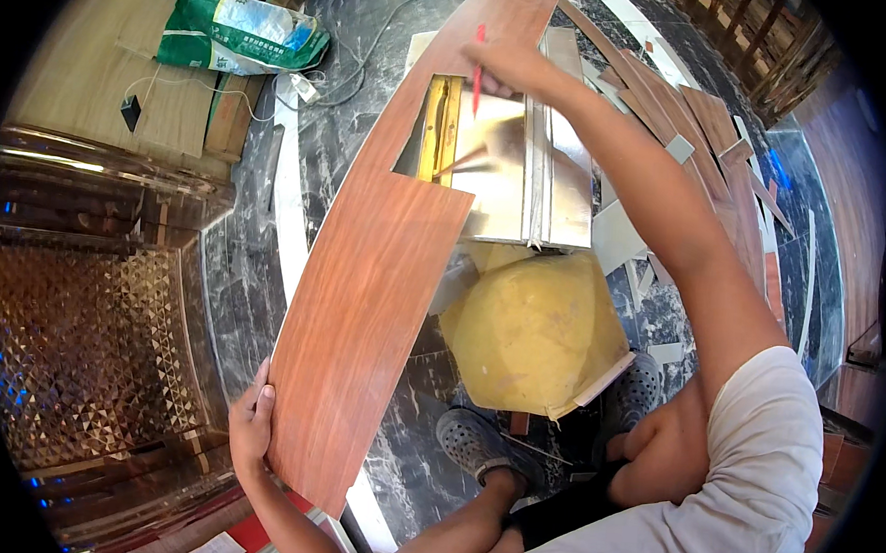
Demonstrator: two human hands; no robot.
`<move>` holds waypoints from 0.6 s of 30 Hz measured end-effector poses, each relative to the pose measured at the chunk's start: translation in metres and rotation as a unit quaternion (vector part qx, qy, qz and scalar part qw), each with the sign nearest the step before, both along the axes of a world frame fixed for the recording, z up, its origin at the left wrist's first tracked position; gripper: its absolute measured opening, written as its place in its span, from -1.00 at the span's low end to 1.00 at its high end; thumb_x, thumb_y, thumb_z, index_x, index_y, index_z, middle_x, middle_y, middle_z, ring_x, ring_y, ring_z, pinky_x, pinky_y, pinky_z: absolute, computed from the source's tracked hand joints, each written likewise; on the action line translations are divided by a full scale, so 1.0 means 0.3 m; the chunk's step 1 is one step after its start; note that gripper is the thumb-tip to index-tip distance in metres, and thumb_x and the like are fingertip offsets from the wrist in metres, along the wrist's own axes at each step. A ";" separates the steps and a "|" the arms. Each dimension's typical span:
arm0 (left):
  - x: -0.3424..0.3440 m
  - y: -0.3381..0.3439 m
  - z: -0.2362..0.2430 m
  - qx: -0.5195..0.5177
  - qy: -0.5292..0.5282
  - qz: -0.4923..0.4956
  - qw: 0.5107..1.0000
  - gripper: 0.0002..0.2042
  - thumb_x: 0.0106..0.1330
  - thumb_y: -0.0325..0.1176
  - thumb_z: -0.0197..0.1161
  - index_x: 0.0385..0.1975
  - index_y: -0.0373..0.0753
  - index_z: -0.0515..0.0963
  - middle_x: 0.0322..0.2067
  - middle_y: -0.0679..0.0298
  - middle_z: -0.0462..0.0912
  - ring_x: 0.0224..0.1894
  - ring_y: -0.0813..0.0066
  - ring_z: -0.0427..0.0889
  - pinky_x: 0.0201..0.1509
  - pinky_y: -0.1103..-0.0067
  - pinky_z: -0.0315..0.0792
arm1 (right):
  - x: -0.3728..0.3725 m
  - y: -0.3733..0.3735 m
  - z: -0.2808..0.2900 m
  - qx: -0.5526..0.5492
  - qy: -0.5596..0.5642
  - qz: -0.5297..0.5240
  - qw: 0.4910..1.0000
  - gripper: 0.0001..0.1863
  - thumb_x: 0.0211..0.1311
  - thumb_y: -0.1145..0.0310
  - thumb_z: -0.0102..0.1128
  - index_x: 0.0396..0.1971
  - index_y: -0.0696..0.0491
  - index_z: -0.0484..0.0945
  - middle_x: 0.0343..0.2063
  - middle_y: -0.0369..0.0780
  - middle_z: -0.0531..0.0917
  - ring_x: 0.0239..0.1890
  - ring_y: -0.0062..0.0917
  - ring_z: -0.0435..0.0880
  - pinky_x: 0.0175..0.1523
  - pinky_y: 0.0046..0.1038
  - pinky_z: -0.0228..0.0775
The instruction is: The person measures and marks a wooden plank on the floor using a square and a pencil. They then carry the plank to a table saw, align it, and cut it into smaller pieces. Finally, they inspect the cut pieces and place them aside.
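The wood-grain plank (353, 302), already notched, is laid over a metal plate (572, 208), its near edge clasped by the left hand (251, 424) and a red pencil (480, 36) pinched by the right hand (511, 67), while whatever marking remains cannot be told.

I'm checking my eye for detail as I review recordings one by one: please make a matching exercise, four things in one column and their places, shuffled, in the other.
Things
1. Left hand
2. Red pen-like tool
3. Green-and-white bag
4. Bulky yellow object

Places
A. Between the shiny metal surface and the grey clogs
B. At the left edge of the reddish-brown board, toward its near end
C. Upper left of the view, lying on its side
D. In the right hand

Pairs: 1-B, 2-D, 3-C, 4-A
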State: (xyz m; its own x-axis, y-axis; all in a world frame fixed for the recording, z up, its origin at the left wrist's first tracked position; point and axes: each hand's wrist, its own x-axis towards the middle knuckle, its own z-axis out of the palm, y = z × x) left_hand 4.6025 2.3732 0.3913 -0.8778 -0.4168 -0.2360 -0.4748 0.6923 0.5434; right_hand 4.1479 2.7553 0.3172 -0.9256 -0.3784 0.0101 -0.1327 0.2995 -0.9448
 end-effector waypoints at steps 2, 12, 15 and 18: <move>0.001 -0.005 -0.002 0.002 0.002 -0.003 1.000 -0.58 0.51 -0.33 0.10 0.31 -0.30 0.43 0.23 0.11 0.58 0.24 0.47 0.51 0.35 0.52 0.30 | -0.037 0.025 -0.007 -0.012 0.044 -0.034 0.998 -0.54 0.31 0.07 0.06 -0.55 0.17 0.63 -0.73 -0.19 0.57 -0.73 -0.50 0.54 -0.46 -0.36 0.46; -0.009 -0.003 0.004 0.007 -0.003 -0.002 1.000 -0.59 0.51 -0.34 0.10 0.31 -0.29 0.43 0.22 0.15 0.58 0.20 0.53 0.50 0.34 0.54 0.29 | 0.276 0.019 -0.033 0.080 0.181 0.177 0.964 -0.52 0.42 -0.02 0.11 -0.39 0.15 0.64 -0.47 -0.17 0.68 -0.41 -0.34 0.66 -0.26 -0.34 0.47; -0.013 -0.011 0.019 0.012 -0.003 -0.002 1.000 -0.59 0.51 -0.36 0.10 0.31 -0.31 0.43 0.22 0.14 0.58 0.20 0.54 0.50 0.34 0.55 0.29 | 0.313 0.044 -0.055 0.069 0.334 0.109 0.934 -0.59 0.45 0.10 0.10 -0.44 0.16 0.57 -0.41 -0.17 0.59 -0.40 -0.31 0.57 -0.19 -0.29 0.43; -0.015 -0.056 0.040 0.003 0.001 -0.011 1.000 -0.60 0.51 -0.36 0.09 0.30 -0.33 0.44 0.22 0.14 0.58 0.22 0.54 0.49 0.34 0.55 0.29 | 0.363 0.035 -0.069 0.097 0.471 0.034 0.876 -0.75 0.40 0.29 0.13 -0.43 0.15 0.50 -0.38 -0.16 0.51 -0.39 -0.25 0.54 -0.26 -0.22 0.45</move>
State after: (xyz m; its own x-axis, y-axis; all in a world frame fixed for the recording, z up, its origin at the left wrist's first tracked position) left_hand 4.5979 2.3564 0.4032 -0.8875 -0.3956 -0.2363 -0.4579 0.6997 0.5484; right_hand 4.2569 2.7657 0.2964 -0.5164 -0.5121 0.6864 -0.8502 0.4026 -0.3392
